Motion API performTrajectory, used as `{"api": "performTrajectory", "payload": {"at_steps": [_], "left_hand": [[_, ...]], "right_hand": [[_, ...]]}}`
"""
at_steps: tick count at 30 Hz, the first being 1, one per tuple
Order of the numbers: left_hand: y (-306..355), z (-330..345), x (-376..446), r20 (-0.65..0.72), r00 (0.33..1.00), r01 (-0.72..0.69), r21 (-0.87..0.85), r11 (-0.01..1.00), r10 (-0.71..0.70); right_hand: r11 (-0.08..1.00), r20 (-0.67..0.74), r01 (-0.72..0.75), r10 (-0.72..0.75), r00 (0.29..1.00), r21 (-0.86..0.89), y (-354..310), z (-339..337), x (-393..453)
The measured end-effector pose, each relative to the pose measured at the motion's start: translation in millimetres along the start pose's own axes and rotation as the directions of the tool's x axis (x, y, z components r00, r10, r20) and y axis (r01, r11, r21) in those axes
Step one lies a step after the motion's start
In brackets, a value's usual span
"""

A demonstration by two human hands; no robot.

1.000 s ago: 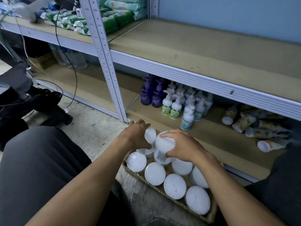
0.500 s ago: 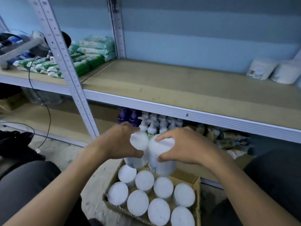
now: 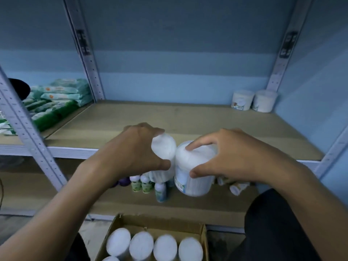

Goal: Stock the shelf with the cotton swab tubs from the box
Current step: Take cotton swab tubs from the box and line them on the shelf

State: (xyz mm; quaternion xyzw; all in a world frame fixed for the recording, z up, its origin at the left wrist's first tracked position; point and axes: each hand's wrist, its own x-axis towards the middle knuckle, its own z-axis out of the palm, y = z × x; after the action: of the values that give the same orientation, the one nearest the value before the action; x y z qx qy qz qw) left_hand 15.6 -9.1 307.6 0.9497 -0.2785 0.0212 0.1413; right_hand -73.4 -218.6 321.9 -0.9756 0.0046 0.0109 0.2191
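Two tubs stand at the shelf's far right. The left hand and right hand each clasp one tub; at least four, apparently, remain in the box.

Middle shelf board bare across centre and left. Two tubs occupy the back right corner. Wipe packs fill the neighbouring bay, beyond the upright post. Lower shelf crowded with bottles, apparently.
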Motion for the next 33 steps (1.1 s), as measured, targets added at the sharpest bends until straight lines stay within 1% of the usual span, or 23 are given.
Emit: {"api": "performTrajectory", "payload": {"at_steps": [2,5,13,19,25,29,33], "left_hand": [[11.1,-3.1,11.7,-0.003,1.0,-0.023,0.009,1.0,0.023],[23.4,-5.4,30.5,0.007,0.998,-0.055,0.003,0.998,0.055],[53.3,-0.6,87.4,0.013,0.995,-0.102,0.021,0.995,0.101],[69.4,17.2,129.5,0.084,0.989,-0.125,-0.01,0.992,0.125],[77.5,39.5,157.1,0.139,0.981,-0.136,0.008,0.991,0.134],[80.3,44.8,165.8,0.142,0.981,-0.135,0.004,0.991,0.134],[78.6,47.6,168.8,0.112,0.984,-0.138,-0.017,0.99,0.139]], "right_hand": [[1.0,-0.024,-0.029,0.029,0.999,0.004,5.9,-10.1,-0.1],[0.998,-0.075,-0.046,0.042,0.996,-0.051,17.9,-24.9,0.3],[0.988,-0.148,-0.128,0.115,0.982,-0.087,48.5,-50.4,14.7],[0.977,-0.192,-0.197,0.179,0.965,-0.083,79.7,-48.2,39.3],[0.969,-0.208,-0.242,0.228,0.951,-0.042,106.5,-39.4,56.8],[0.968,-0.249,-0.25,0.237,0.939,-0.022,117.5,-36.1,63.6],[0.965,-0.253,-0.261,0.245,0.936,-0.033,123.4,-31.5,68.4]]}}
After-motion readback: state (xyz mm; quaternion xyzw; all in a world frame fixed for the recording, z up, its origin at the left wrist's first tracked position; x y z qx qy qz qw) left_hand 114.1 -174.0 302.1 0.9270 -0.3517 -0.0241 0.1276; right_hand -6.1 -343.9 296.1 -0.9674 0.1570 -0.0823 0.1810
